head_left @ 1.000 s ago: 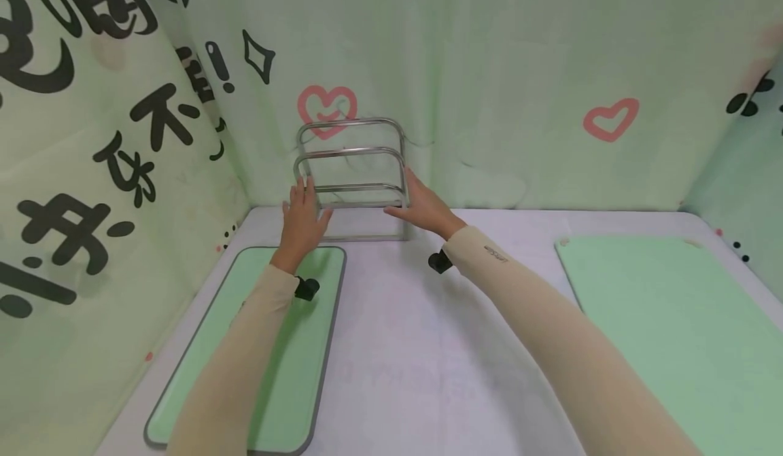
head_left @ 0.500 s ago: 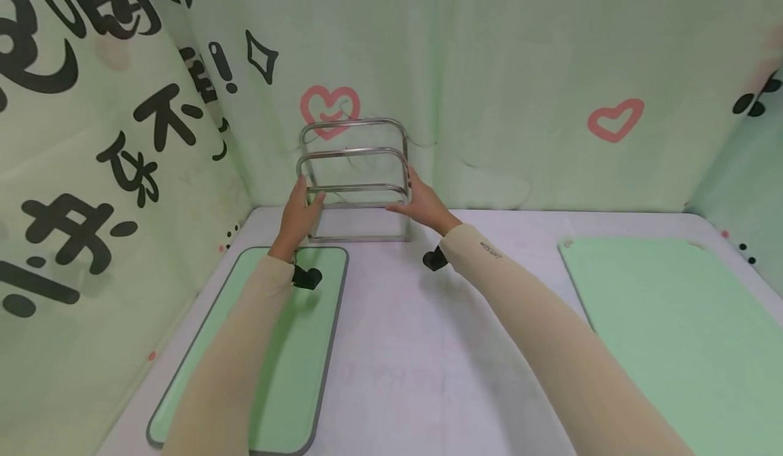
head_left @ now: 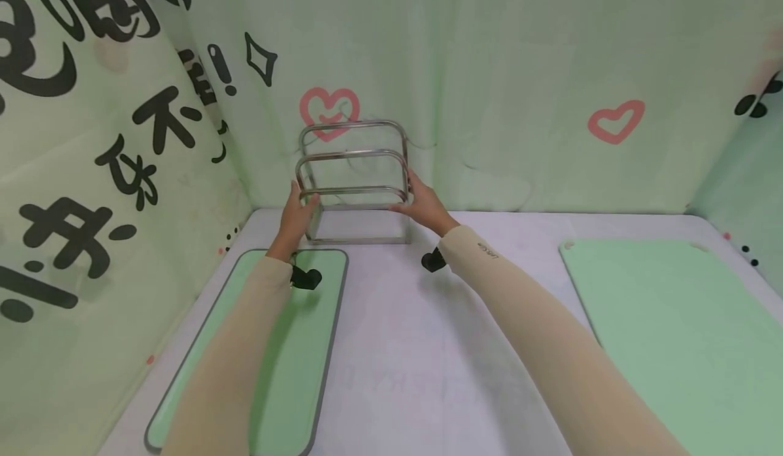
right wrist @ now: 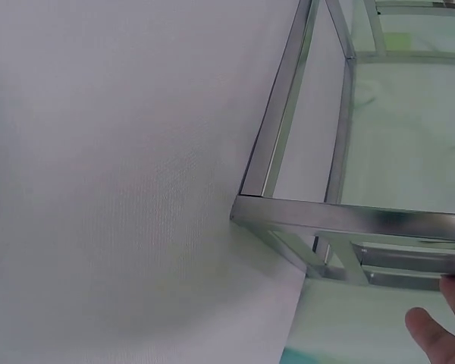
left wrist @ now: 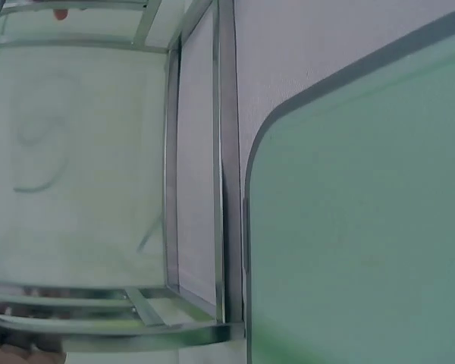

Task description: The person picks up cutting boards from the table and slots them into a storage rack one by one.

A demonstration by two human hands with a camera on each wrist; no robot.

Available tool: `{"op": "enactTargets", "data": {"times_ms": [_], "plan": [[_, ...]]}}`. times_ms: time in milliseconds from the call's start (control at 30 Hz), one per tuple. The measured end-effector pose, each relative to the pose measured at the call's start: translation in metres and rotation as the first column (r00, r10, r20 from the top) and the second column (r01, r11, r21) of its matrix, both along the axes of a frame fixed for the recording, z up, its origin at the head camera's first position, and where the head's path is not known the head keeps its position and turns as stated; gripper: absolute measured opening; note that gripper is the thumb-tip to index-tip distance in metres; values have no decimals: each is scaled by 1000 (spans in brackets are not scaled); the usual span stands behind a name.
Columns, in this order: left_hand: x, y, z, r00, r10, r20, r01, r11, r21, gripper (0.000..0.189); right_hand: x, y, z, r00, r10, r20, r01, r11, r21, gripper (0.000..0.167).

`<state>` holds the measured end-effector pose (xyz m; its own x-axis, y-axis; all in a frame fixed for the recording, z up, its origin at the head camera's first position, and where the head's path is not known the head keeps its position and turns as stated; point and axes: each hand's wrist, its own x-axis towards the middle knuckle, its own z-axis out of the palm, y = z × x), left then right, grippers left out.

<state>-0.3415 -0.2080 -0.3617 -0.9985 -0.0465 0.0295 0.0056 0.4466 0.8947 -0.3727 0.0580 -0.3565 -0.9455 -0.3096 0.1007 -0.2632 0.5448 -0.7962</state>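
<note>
Coming round the left side of the metal rack (head_left: 355, 189), the left hand (head_left: 296, 219) has just taken a new position near the grey-edged mat (head_left: 306, 347): fingers lie outside, thumb in front, so its grip seems clamped on the rack. This probably means that the rack is now steadied from both sides. One second earlier, this hand pointed more upward, with the thumb spread away. The rack stands in the same place, at the far part of the surface (head_left: 391, 347), left of the middle. At its right side, the right hand (head_left: 430, 208) touches a bar with one fingertip, the thumb apart; whether this grip is clamped, one cannot tell. Further right, the plain green mat (head_left: 679, 334) lies unchanged.
</note>
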Motion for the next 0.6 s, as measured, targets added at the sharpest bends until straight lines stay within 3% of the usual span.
{"op": "enactTargets", "data": {"times_ms": [133,233,433,600], "plan": [[-5,-8,-1,997,-68,35,65,994,90,74,-3,0,-2,1000,5,-18,-5,1000,-7,92],[-10,-15,-1,991,-128,31,122,981,151,71,-8,1,-4,1000,20,-15,-21,997,-80,89],[-17,-26,-6,976,-212,40,192,938,290,65,-15,10,-10,988,106,114,-63,943,-327,83],[-18,-32,-10,966,-259,18,237,909,343,61,-18,18,-14,973,144,182,-72,933,-354,80]]}}
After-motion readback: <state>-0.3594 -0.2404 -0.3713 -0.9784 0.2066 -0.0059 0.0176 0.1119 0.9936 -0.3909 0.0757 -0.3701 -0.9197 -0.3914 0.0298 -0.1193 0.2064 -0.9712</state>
